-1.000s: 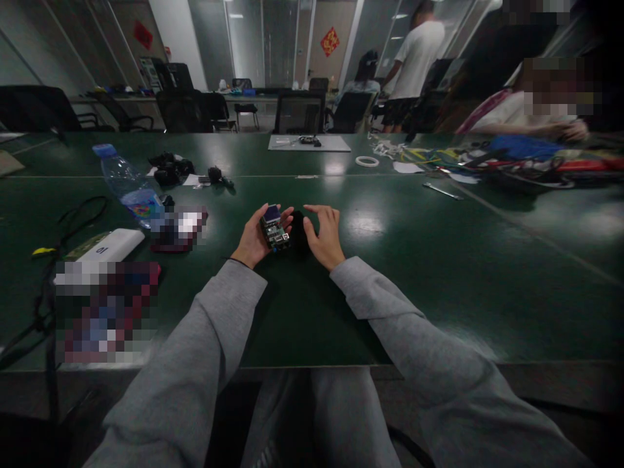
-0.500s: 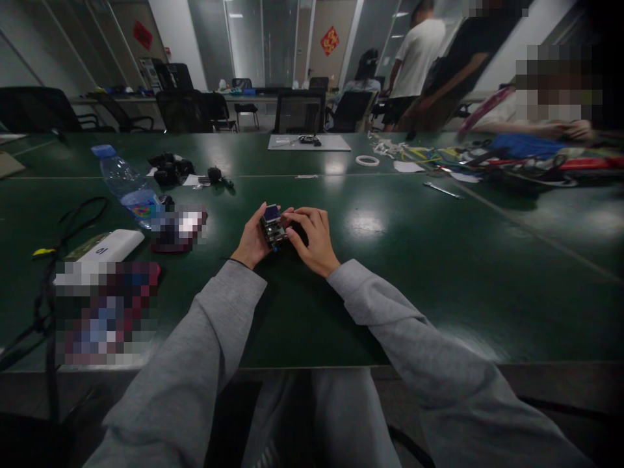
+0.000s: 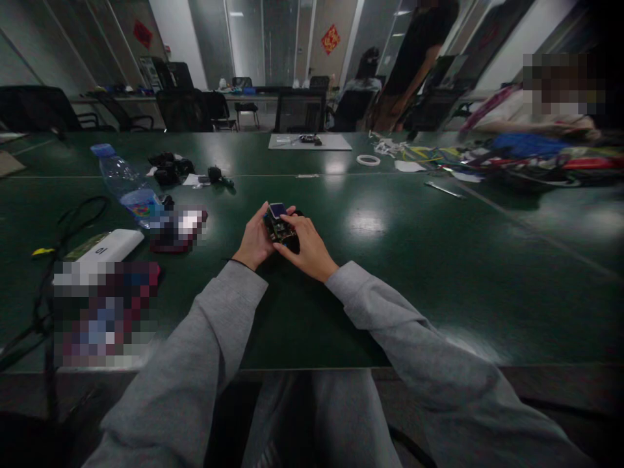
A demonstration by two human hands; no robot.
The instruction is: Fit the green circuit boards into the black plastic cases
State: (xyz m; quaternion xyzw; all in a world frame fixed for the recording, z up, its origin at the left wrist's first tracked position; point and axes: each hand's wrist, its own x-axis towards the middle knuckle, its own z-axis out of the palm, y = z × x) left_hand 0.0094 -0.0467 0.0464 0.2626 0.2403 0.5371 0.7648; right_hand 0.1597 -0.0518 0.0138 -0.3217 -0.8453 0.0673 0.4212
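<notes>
A small circuit board (image 3: pixel 280 231) with a little dark-blue screen (image 3: pixel 277 210) at its upper end is held a little above the green table. My left hand (image 3: pixel 254 239) grips it along the left side, thumb up by the screen. From the right, my right hand (image 3: pixel 310 244) also clasps the board: its fingers reach over the upper right part near the screen, and its thumb presses at the lower edge. Something black (image 3: pixel 295 242) shows between the board and my right palm; what it is I cannot make out.
To the left lie a plastic bottle (image 3: pixel 127 185), a white power bank (image 3: pixel 117 249), blurred-out red-edged devices and a black cord (image 3: pixel 41 305). Farther back are black parts (image 3: pixel 168 169), a white tray (image 3: pixel 336 142), a white ring (image 3: pixel 368 160) and a wrench (image 3: pixel 444 190). Tangled cables cover the far right, before a seated person.
My right hand has moved in over the board, which has turned slightly and shifted right. In the background, the person in dark clothes has moved left; the one in white is out of sight.
</notes>
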